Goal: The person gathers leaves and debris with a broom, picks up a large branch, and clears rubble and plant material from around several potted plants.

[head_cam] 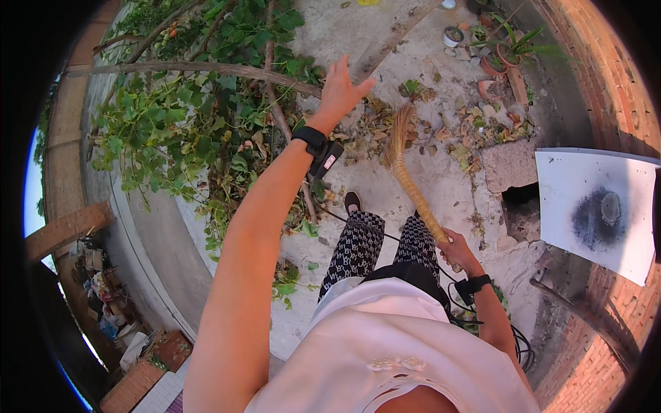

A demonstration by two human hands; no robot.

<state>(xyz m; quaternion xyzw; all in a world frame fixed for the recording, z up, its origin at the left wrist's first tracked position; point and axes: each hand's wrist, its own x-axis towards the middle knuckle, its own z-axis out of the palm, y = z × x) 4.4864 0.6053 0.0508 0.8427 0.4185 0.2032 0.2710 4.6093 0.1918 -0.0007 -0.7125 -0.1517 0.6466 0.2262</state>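
My right hand [461, 252] grips the handle of a straw hand broom [417, 193] near its end, beside my right leg. The broom's bristles [400, 131] point away from me, over or against dry leaves [380, 126] on the concrete; contact cannot be told. My left hand [341, 93] is stretched forward with fingers apart, holding nothing. It appears above the end of a wooden pole [217, 68] and next to a leafy green vine [155, 124]; whether it touches either is unclear.
At the right, a stained white panel [594, 211] leans by a concrete block [508, 165] near a brick wall [614, 93]. Potted plants [508, 54] stand ahead right. A black cable [335, 216] crosses before my legs. Piled clutter [111, 304] lies at left.
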